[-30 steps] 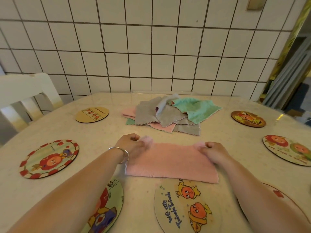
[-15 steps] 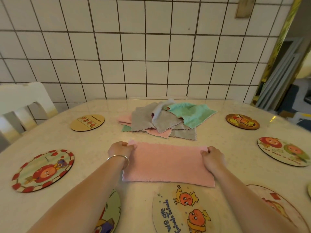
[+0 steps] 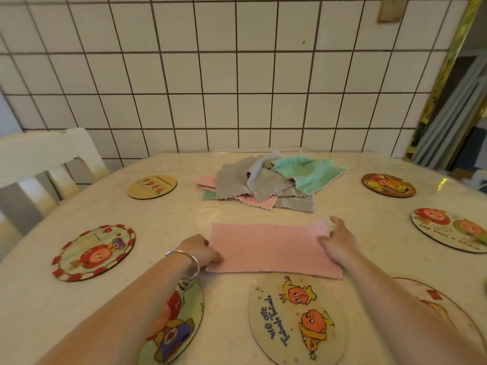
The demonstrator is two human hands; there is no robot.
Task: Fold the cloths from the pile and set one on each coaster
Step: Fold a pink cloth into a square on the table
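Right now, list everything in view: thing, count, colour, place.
pink cloth: one, pink, folded strip, flat on the table before the pile
pile of cloths: one heap, grey, pink and mint green, table centre, far side
coasters: seven in view, round, cartoon prints, ringed around the table edge, none bearing a cloth
table: one, cream
chair: one, white, far left
tiled wall: white, behind the table
bracelet: one, silver, left wrist
left hand: holds the cloth's left end
right hand: fingers spread, rests on the cloth's right end
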